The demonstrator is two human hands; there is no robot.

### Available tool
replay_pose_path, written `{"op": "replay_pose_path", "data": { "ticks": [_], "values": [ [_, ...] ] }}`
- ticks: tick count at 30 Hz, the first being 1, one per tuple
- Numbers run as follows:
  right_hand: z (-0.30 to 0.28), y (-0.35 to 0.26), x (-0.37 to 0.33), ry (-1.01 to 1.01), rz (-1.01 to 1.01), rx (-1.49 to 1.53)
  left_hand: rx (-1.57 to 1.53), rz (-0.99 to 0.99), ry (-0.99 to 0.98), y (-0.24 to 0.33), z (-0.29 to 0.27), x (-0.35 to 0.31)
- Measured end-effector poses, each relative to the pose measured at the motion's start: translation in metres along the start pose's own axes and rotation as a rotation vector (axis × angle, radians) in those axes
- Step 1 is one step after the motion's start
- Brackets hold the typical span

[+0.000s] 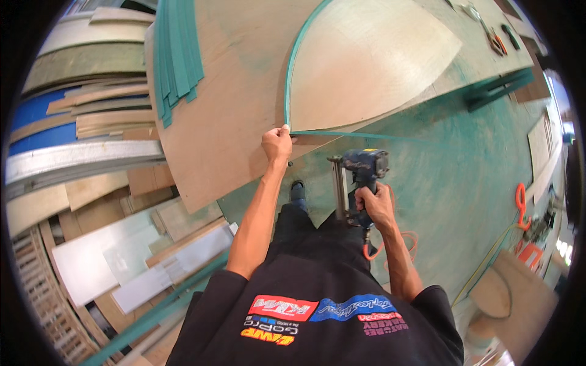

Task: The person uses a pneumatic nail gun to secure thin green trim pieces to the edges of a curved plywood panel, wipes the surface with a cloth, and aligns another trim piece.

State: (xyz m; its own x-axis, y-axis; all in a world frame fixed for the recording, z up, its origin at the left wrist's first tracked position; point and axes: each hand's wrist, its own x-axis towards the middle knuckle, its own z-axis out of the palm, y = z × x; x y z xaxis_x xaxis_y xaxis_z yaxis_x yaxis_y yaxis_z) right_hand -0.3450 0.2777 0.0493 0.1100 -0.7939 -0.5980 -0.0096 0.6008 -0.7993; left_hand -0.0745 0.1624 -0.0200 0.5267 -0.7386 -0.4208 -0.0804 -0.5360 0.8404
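Head view: A person's left hand pinches a thin green strip between thumb and fingers at the pointed near corner of a curved wooden panel, while the right hand, well apart from it, wraps the grip of a dark blue nail gun held upright beyond the table's edge. The green strip follows the panel's curved left side from the top of the view down to the fingertips; a second green length runs from that corner out to the right, blurring over the floor, and whether the two are one piece cannot be told. An orange hose loops beside the right forearm, below the nail gun. The panel lies on a larger brown board, where a fanned bundle of green strips rests at the far left. At the table's upper right, orange-handled pliers sit beside a black-handled tool. To the person's left, a metal beam crosses among stacked boards, with pale panels lying nearer; a dark shoe shows beneath the left forearm's inner side
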Motion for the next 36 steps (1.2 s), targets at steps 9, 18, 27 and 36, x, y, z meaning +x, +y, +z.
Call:
{"op": "replay_pose_path", "data": {
  "ticks": [9, 18, 27, 36],
  "values": [
    [0.126, 0.062, 0.012, 0.129, 0.068, 0.905, 0.134, 0.09, -0.213, 0.01, -0.017, 0.003],
    [0.207, 0.08, 0.035, 0.304, -0.114, 1.203, 0.222, 0.208, -0.282, 0.011, -0.023, 0.002],
    [0.25, 0.074, 0.051, 0.498, -0.217, 1.287, 0.1, 0.134, -0.317, 0.005, -0.016, 0.017],
    [0.257, 0.074, 0.056, 0.593, -0.21, 1.303, 0.658, 0.836, -0.164, 0.009, -0.034, -0.004]
  ]
}}
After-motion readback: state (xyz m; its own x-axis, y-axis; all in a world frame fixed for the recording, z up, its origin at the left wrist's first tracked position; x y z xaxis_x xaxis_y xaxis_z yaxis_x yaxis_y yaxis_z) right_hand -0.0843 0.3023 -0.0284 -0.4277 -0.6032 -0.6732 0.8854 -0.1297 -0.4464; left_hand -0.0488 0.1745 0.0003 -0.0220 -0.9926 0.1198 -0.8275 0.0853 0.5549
